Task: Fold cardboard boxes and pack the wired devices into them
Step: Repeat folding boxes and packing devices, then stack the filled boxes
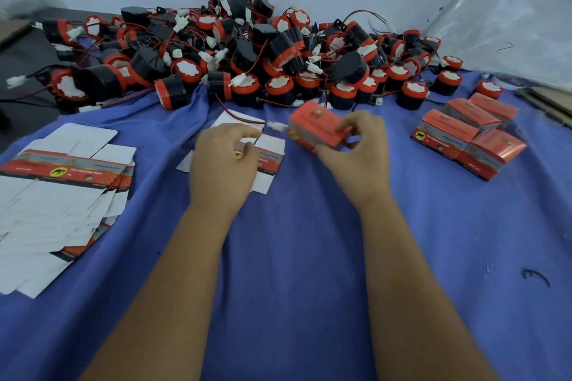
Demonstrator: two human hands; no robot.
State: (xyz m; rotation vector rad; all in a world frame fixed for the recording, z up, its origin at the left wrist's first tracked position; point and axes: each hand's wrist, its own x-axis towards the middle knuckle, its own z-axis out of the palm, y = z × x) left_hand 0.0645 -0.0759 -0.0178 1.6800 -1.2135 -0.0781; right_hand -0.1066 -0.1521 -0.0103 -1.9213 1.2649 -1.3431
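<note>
While right hand [359, 148] grips box [318, 130], four packed boxes [470, 136] beside.

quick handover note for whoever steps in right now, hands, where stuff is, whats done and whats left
Right hand grips a folded red box. Left hand rests on a flat box blank; whether it is gripping it is unclear.
Stack of blanks far left, loose wired devices piled at the back, finished boxes on the right.
Done: several boxes. Left: most of the pile.
</note>
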